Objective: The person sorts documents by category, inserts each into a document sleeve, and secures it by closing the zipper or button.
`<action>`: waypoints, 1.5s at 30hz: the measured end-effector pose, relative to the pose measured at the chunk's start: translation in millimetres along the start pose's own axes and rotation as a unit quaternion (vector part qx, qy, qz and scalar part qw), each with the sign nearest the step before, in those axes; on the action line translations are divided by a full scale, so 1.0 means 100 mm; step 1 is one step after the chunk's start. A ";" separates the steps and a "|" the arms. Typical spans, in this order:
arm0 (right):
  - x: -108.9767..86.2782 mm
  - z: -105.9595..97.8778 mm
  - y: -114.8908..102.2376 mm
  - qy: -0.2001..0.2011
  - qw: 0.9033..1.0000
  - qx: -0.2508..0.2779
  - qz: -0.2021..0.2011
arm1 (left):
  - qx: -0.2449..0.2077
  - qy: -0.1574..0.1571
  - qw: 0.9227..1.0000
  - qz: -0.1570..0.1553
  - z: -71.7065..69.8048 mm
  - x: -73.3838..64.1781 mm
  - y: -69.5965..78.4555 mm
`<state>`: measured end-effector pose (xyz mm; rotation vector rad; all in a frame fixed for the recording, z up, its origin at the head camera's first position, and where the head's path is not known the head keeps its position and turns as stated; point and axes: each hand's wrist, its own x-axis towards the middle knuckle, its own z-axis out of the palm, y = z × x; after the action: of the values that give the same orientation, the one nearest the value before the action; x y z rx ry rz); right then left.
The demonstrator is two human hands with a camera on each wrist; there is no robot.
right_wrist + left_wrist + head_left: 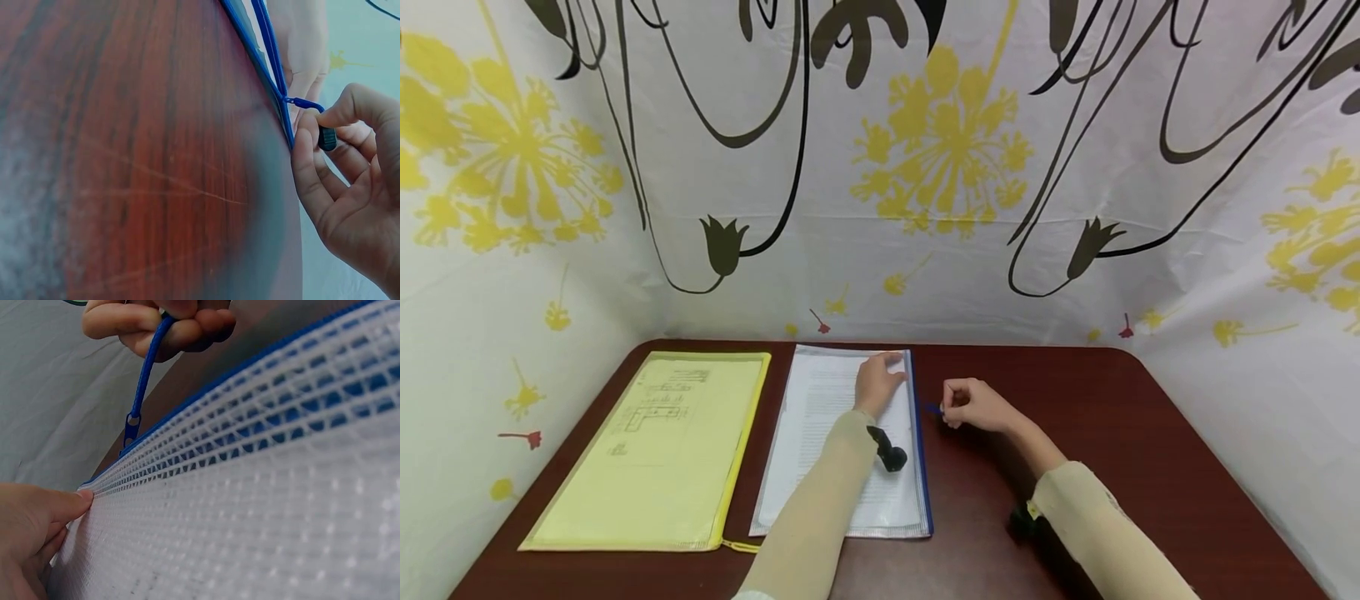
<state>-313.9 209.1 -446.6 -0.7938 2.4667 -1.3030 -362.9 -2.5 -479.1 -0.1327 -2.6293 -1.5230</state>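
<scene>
A mesh zip folder with a blue zipper edge [922, 467] lies on the table, printed paper showing through its clear front. My left hand [877, 383] is at its far right corner; in the left wrist view the thumb [69, 503] pinches the folder's edge. Just right of the folder, my right hand [973, 404] pinches the blue zipper pull cord [145, 372] between thumb and fingers. The cord runs taut to the zipper slider [130, 430], close to the left hand's pinch. In the right wrist view, the two blue zipper edges [270, 47] part on one side of the slider.
On the left of the dark red wood table [1030, 533] lies a yellow zip folder [662, 483] with a drawing sheet inside, its yellow pull [741, 547] near the left sleeve. A white patterned curtain [850, 275] hangs behind and on both sides.
</scene>
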 end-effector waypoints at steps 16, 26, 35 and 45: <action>-0.19 0.02 -0.10 -0.083 0.996 0.018 -0.033 | 0.009 0.007 1.000 0.009 0.00 0.01 -0.02; -0.31 0.07 -0.18 -0.117 0.992 0.030 -0.047 | 0.008 0.009 1.000 0.016 0.01 0.00 -0.01; -0.42 0.15 -0.27 -0.152 0.987 0.036 -0.042 | 0.001 0.004 1.000 0.017 0.01 0.00 -0.02; -0.54 0.18 -0.35 -0.194 0.978 0.056 -0.055 | -0.009 0.003 1.000 0.016 0.02 0.01 -0.04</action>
<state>-249.2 211.0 -430.5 -1.0562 2.0528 -1.1763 -364.1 -3.2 -483.3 -0.1709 -2.5963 -1.5334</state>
